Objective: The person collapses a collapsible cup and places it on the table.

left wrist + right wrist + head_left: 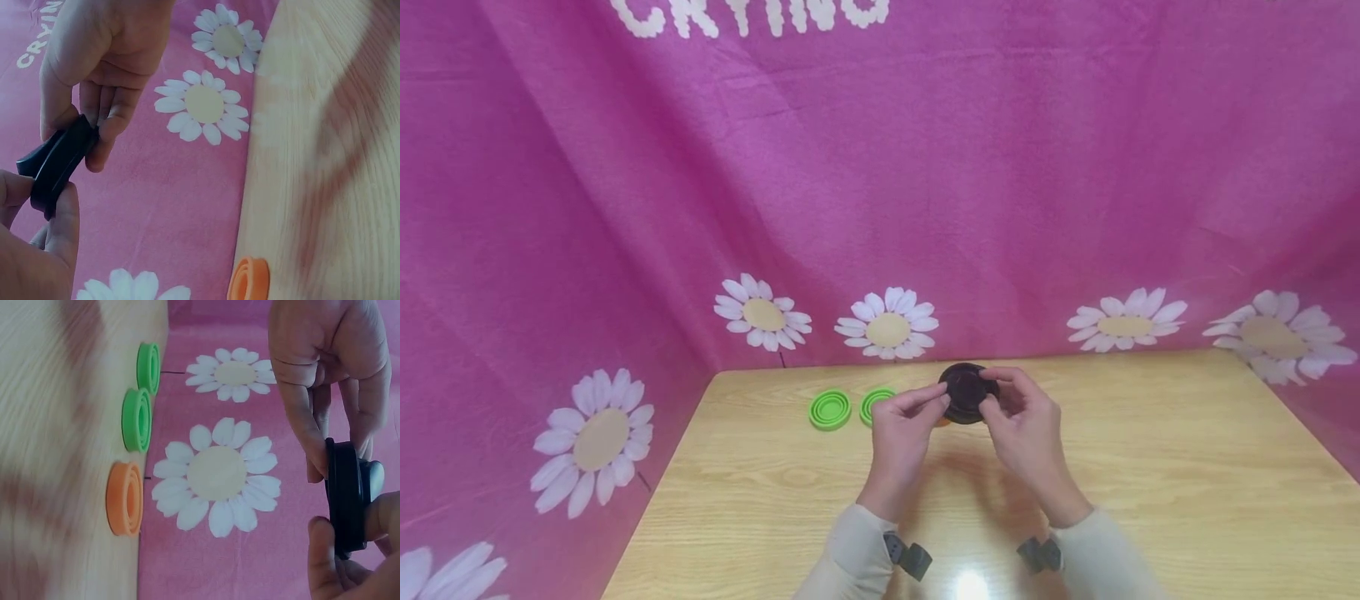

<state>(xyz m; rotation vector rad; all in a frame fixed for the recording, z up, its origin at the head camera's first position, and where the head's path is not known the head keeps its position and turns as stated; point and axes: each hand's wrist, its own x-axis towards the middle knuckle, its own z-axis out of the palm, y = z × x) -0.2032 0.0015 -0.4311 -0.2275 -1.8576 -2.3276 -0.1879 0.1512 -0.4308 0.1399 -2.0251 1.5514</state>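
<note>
Both hands hold a black round collapsible cup [966,392] up over the far part of the table. My left hand [901,450] pinches its left rim between thumb and fingers. At the opposite side, my right hand [1028,433] grips the rim the same way. Edge-on in the right wrist view, the black cup [347,497] looks low and thick, with a shiny part bulging from one face. Two green collapsible cups, one at the left [830,410] and one beside the left hand [870,406], lie folded flat. An orange folded cup [125,499] is mostly hidden below the hands in the head view.
The wooden table [760,508] ends at a pink curtain [1000,208] printed with daisies, which hangs along the back and left side. In the right wrist view, the green and orange cups stand in a row near the table's back edge.
</note>
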